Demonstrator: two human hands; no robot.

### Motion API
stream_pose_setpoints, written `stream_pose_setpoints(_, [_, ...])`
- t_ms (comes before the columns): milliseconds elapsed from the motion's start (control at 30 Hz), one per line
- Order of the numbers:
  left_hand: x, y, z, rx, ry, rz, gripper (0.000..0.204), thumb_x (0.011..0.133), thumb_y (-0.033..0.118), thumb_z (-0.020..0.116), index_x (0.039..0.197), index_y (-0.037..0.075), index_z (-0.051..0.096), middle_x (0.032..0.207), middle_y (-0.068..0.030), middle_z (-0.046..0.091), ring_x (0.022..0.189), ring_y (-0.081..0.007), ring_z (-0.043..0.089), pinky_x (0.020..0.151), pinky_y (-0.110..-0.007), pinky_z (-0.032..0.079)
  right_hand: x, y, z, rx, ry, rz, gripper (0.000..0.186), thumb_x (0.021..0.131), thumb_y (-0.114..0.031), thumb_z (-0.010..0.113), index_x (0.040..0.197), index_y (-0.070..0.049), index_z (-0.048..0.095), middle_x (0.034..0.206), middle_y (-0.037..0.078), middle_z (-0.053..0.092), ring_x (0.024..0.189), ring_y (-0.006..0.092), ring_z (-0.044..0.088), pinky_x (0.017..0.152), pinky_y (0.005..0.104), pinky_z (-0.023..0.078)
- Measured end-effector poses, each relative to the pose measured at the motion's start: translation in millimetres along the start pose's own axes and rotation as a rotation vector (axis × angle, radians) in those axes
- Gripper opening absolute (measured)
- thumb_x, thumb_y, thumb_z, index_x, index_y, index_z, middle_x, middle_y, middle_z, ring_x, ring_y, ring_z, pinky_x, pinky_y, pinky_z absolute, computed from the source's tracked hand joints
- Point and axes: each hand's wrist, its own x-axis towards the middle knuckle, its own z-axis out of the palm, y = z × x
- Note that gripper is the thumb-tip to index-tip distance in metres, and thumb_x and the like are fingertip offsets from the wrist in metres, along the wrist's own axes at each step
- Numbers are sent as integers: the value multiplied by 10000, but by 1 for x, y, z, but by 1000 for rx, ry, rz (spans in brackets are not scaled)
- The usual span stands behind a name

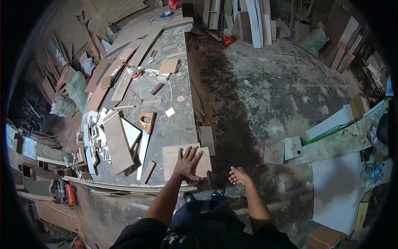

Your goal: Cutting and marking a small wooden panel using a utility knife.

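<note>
My left hand (pixel 189 162) lies spread on a pale wooden board (pixel 170 159) at the near right corner of the workbench. It presses the board flat, with its fingers pointing away from me. Past the bench edge, to the right, my right hand (pixel 239 176) hangs in the air with its fingers curled; anything inside them is hidden. Between the two hands a short dark object (pixel 209 179) stands at the board's right edge, its kind unclear. A handsaw with a wooden handle (pixel 147 122) rests on the bench to the left of the board.
Offcuts and planks (pixel 118 141) crowd the left of the workbench (pixel 176 112). Farther back are a white bottle (pixel 134 72) and a dark block (pixel 157 89). A rectangular can (pixel 272 152) stands on the floor at right, near white panels (pixel 336 191). Boards lean along the far wall.
</note>
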Motion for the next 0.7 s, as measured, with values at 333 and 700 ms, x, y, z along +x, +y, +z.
stream_pose_setpoints(333, [-1, 4, 0, 37, -26, -10, 1413, 499, 974, 571, 1615, 164, 262, 1647, -221, 255, 1508, -467, 225, 1153, -737, 76, -37, -52, 27, -192, 14, -140, 436, 1033, -509, 503, 1097, -81, 556, 808, 87, 710, 635, 159, 668, 552, 290, 508])
stream_pose_setpoints(700, [-7, 6, 0, 17, 18, 3, 1400, 498, 919, 635, 1618, 174, 249, 1640, -216, 271, 1501, -461, 248, 1139, -757, 106, -53, -54, 95, -436, 107, -266, 392, 1008, -446, 585, 1182, -95, 596, 940, 50, 679, 711, 147, 642, 643, 346, 533])
